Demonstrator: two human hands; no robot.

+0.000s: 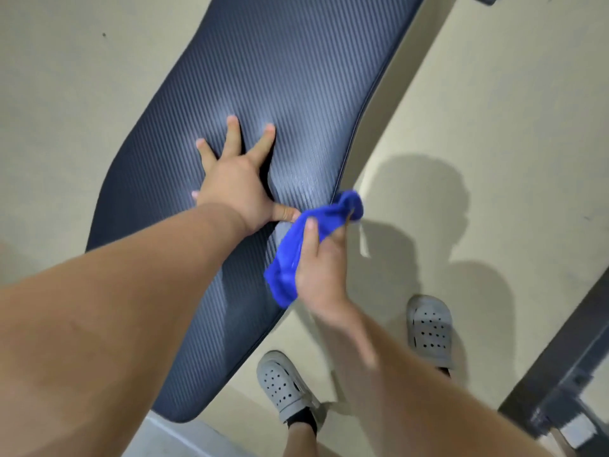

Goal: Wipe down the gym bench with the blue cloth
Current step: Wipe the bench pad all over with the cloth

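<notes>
The gym bench (270,77) is a long dark pad with a ribbed weave, running from lower left to upper right. My left hand (235,183) lies flat on the pad with its fingers spread wide, pressing down. My right hand (321,272) grips the blue cloth (293,258) bunched against the bench's right edge; the hand is blurred by motion. Part of the cloth sticks out past my fingers over the rim of the pad.
Beige floor (494,127) surrounds the bench. My two feet in grey perforated clogs (428,328) stand close to the bench's right side. A dark metal frame (566,384) rises at the lower right. My shadow falls on the floor right of the bench.
</notes>
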